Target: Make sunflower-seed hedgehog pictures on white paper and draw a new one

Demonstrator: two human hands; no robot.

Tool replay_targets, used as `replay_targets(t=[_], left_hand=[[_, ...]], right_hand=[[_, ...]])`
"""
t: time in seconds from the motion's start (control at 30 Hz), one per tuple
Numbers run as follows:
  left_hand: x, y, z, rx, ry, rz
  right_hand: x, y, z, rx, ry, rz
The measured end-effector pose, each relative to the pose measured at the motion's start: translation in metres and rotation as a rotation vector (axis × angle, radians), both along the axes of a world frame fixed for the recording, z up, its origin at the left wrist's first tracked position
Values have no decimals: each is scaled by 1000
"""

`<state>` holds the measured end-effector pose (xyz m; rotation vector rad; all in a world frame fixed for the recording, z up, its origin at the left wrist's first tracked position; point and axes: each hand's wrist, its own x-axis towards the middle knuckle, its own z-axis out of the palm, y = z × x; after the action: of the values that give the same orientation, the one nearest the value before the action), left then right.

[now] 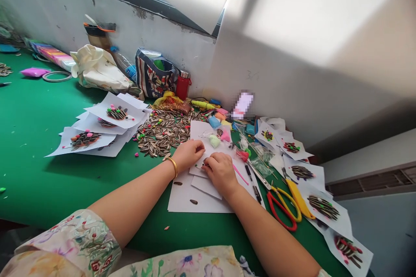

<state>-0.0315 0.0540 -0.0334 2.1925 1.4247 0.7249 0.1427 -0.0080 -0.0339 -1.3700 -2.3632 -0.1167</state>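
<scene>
My left hand (pixel 189 155), with a gold bangle at the wrist, hovers over white paper (pixel 182 199), its fingertips pinched together; whatever they hold is too small to make out. Beside it, my right hand (pixel 222 173) has its fingers curled down at a small sheet, over a tiny dark and pinkish piece that they mostly hide. Two loose sunflower seeds (pixel 193 202) lie on the paper nearer to me. Just beyond my hands are lumps of pale green clay (pixel 214 140) and pink clay (pixel 225 136). A heap of striped sunflower seeds (pixel 162 134) spreads beyond my left hand.
Sheets bearing seed-and-clay hedgehogs lie in a left stack (pixel 113 138) and a right row (pixel 325 207). Red-and-yellow scissors (pixel 282 207), a yellow utility knife (pixel 299 199) and black pens (pixel 255 184) lie right. Bags (pixel 156 73) and a red bottle (pixel 183 85) stand against the wall.
</scene>
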Motion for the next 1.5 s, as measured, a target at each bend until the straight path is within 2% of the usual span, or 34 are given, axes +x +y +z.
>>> replay_targets(t=[0.17, 0.47, 0.7, 0.9, 1.03, 1.23, 1.5], left_hand=[[0, 0, 0, 1, -2, 0], [1, 0, 0, 5, -11, 1], [1, 0, -1, 11, -11, -4], [0, 0, 0, 4, -4, -1], [0, 0, 0, 11, -2, -8], [0, 0, -2, 17, -7, -8], [-1, 1, -3, 20, -17, -11]], right_hand=[[-1, 0, -2, 67, -90, 15], [-1, 1, -3, 82, -133, 36], [-3, -1, -3, 47, -115, 47], [4, -2, 0, 0, 8, 17], [11, -7, 1, -15, 46, 45], [9, -18, 1, -21, -7, 104], [6, -19, 0, -2, -90, 122]])
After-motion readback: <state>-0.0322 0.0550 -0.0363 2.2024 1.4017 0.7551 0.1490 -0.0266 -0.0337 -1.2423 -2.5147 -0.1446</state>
